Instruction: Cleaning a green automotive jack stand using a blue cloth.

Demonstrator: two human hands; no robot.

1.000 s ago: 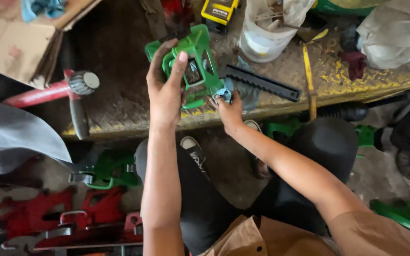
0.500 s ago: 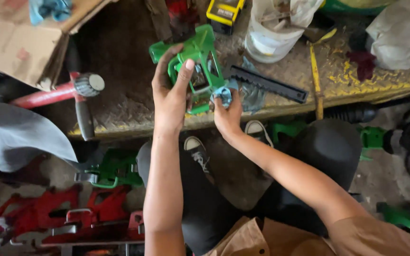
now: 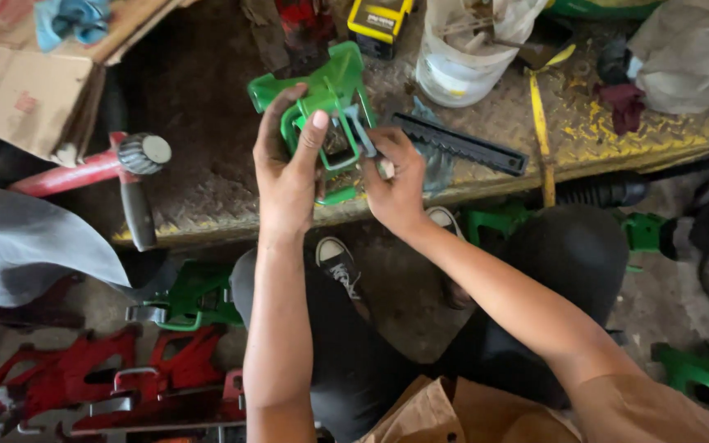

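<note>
Gripping the green painted metal bracket (image 3: 322, 107) over the worn brown counter (image 3: 198, 123), the left hand (image 3: 289, 168) steadies it while the right hand (image 3: 395, 184) pinches its grey metal clip (image 3: 360, 131), apparently mid-fitting, needing careful alignment next.

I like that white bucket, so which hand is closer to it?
Right. The right hand sits just below-left of the white bucket; the left hand is farther left, gripping the green part.

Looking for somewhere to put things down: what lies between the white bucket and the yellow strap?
Nothing; in the head view, the white bucket and yellow strap are separated only by bare bench.
</note>
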